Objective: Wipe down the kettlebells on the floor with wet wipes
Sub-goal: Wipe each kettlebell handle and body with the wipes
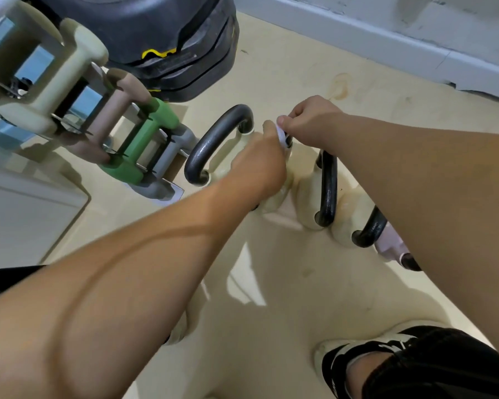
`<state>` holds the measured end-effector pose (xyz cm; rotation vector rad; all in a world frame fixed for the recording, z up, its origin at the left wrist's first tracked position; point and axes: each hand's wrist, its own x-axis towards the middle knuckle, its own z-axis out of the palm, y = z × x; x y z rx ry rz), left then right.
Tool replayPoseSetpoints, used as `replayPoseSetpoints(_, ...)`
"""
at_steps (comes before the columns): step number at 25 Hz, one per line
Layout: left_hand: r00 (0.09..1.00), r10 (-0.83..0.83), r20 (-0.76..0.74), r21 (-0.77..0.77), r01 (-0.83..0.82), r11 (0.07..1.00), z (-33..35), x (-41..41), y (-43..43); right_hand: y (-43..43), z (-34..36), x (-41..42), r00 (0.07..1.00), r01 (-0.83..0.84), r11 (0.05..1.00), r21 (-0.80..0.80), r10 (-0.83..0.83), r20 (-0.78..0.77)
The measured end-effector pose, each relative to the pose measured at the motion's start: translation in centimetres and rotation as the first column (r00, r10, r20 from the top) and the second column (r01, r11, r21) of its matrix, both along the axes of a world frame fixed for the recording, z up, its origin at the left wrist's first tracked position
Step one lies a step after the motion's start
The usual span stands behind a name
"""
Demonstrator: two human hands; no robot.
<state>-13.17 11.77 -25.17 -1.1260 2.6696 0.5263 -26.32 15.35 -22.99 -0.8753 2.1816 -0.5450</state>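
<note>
Several cream kettlebells with black handles stand in a row on the floor. The leftmost kettlebell (pixel 218 139) shows its whole curved handle. My left hand (pixel 261 165) covers the second kettlebell (pixel 275 198). A third kettlebell (pixel 327 188) and a fourth kettlebell (pixel 369 228) stand to the right, partly under my right forearm. A small white wet wipe (pixel 281 135) is pinched between my left hand and my right hand (pixel 308 119), just above the second kettlebell's handle. Most of the wipe is hidden by the fingers.
A rack of cream, tan, green and grey dumbbells (pixel 144 139) stands at the left. Stacked black weight plates (pixel 167 38) lie behind it. A grey wall base (pixel 386 44) runs along the back. A pale pink object (pixel 389 240) lies right of the kettlebells. My black shoe (pixel 366 358) is at the bottom right.
</note>
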Motion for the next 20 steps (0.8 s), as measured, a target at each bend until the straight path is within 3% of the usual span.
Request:
replayPoseSetpoints(4, 0.961, 0.138, -0.238, 0.033, -0.134, 0.99, -1.5, 6.5, 3.3, -0.1, 0.0, 0.3, 1.0, 0.002, 1.0, -0.004, -0.002, -0.02)
replayPoseSetpoints(6, 0.947, 0.145, -0.288, 0.053, -0.135, 0.989, -2.3, 8.8, 4.7, 0.0, -0.2, 0.3, 0.999, -0.001, 1.0, -0.019, 0.0, -0.034)
replayPoseSetpoints(10, 0.976, 0.19, -0.109, 0.04, -0.187, 0.982, -1.3, 6.0, 3.5, -0.2, -0.5, 0.5, 0.999, 0.002, 1.0, -0.022, -0.003, -0.048)
replayPoseSetpoints(13, 0.991, 0.022, 0.135, 0.113, -0.037, 0.993, 2.3, 0.3, -0.1, -0.1, -0.4, 0.6, 0.999, 0.02, 0.999, -0.032, -0.021, -0.026)
replayPoseSetpoints(15, 0.975, -0.022, 0.222, 0.146, -0.011, 0.989, 3.2, -1.6, -1.2, 0.0, -0.7, 0.6, 0.999, 0.035, 0.998, -0.052, -0.035, 0.005)
replayPoseSetpoints(16, 0.98, 0.01, 0.201, 0.153, -0.041, 0.987, 2.8, -1.5, -1.1, 0.0, -0.7, 0.6, 0.999, 0.036, 0.998, -0.05, -0.035, 0.011)
replayPoseSetpoints(20, 0.972, 0.168, -0.162, 0.148, -0.144, 0.978, -0.7, 3.7, 1.7, 0.4, -0.3, 0.9, 0.999, -0.029, 0.999, -0.019, 0.028, -0.029)
